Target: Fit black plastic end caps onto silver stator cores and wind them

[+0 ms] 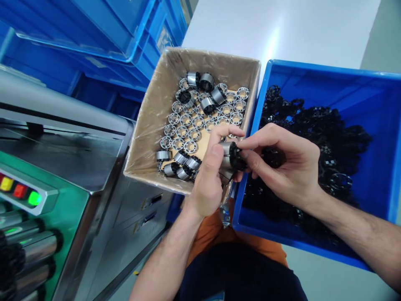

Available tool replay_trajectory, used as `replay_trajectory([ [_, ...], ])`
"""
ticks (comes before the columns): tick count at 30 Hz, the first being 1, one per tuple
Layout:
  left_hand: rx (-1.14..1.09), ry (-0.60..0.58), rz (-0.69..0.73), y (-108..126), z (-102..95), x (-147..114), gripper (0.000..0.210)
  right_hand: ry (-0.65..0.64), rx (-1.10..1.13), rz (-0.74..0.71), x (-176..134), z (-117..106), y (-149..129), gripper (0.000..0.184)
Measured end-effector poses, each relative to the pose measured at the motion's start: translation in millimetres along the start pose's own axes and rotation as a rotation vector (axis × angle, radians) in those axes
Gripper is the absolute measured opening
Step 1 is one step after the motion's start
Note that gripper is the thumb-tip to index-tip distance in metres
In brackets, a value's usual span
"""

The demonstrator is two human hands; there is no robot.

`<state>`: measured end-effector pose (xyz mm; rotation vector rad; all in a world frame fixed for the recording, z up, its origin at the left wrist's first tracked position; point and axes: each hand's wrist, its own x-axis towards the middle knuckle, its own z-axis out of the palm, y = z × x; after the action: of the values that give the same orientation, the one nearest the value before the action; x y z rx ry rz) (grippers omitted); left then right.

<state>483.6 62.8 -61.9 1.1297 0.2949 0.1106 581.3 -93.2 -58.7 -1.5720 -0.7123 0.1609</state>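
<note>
My left hand [208,179] is wrapped round a silver cylindrical metal core [226,151], probably a motor stator core; a second silver core [226,174] shows below it in the same hand. At the end of the upper core sits a black plastic end piece [234,156], pinched by the thumb and fingers of my right hand [286,167]. Both hands meet over the rim between a plastic-lined cardboard box [150,113] and a blue bin [344,74]. Whether the black piece is fully seated on the core I cannot tell.
In the box stand rows of bare metal cores [198,122], with several black-ended cores [184,162] lying on their sides. Loose black plastic pieces [326,133] fill part of the blue bin. Stacked blue crates [103,33] and a green-topped machine [69,209] with lit buttons stand left.
</note>
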Motion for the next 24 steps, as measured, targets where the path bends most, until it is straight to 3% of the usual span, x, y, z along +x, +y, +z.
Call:
replay_trajectory([
  [8, -0.019, -0.079, 0.010, -4, -2.5, 0, 0.044, 0.029, -0.097, -0.174, -4, -2, 0, 0.023],
  [13, 0.018, -0.061, 0.011, -2, -1.8, -2, 0.046, 0.024, -0.130, -0.159, -5, -1, 0, 0.023],
  [18, 0.051, -0.059, -0.005, -4, -2.4, -5, 0.049, 0.030, -0.255, -0.280, -2, -3, -1, 0.025],
  [22, 0.142, -0.114, 0.066, -10, -5.3, 0, 0.060, -0.044, -0.189, -0.085, 3, -13, -4, 0.017],
  [24, 0.134, -0.078, 0.135, -13, -6.3, 5, 0.064, -0.042, -0.073, 0.057, 4, -19, -5, 0.012],
])
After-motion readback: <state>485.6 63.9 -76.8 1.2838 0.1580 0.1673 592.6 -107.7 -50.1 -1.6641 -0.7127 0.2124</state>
